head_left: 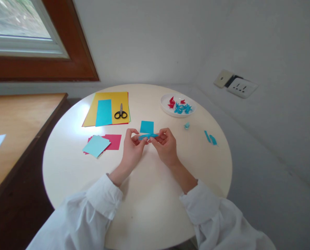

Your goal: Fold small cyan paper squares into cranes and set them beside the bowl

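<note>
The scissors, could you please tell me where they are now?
In the head view's left half, the scissors lie on the yellow sheet, just right of the blue paper rectangle, beyond the left hand.

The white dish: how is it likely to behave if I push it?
The white dish would probably slide rather than tip, being low and wide. The folded paper pieces look loose inside, so they may shift.

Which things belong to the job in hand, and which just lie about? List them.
Likely the job's: folded paper, in left hand and right hand; blue square; pink paper; yellow paper; dish; scissors.
Apparently just lying about: blue scraps; perhaps pale blue piece.
</note>
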{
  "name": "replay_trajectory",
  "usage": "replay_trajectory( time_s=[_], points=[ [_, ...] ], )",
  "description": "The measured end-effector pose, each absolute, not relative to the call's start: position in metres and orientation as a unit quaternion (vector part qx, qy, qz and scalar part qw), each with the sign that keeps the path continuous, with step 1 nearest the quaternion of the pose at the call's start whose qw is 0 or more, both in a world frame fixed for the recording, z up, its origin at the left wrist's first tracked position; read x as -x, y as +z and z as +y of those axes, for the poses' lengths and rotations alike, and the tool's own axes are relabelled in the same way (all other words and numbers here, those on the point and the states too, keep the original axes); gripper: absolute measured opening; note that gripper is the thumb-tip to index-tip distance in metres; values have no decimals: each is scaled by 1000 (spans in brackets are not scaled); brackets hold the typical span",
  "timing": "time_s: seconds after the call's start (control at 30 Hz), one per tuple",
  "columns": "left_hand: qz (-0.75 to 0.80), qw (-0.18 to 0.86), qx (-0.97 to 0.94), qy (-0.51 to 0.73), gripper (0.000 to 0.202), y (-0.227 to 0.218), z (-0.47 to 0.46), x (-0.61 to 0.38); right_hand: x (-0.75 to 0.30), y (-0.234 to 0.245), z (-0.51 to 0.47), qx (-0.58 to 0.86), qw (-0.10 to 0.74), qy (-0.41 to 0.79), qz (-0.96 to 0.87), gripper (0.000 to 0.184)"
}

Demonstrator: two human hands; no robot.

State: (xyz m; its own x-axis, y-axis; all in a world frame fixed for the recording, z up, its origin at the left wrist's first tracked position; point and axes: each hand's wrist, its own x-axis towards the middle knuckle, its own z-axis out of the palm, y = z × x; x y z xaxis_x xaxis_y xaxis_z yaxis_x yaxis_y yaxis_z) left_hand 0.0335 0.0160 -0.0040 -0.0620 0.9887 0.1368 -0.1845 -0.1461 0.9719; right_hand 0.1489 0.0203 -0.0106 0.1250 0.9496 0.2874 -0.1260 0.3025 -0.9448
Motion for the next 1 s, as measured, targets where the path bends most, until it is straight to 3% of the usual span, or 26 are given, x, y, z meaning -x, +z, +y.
replay_trajectory(
  time_s=[0.2,0.5,0.73,1.0],
  points=[
    [442,496,-575,477,27,2,19,-22,-162,-7,22,409,580,449,-543,30],
    [491,363,-656,443,15,-2,17,-24,-158,-6,20,419,556,441,-566,29],
    [483,367,-648,460,21,0,17,-24,-157,-8,22,394,563,490,-536,37],
    [475,413,-655,418,28,0,17,-27,-161,-11,24,466,528,354,-615,38]
  ],
)
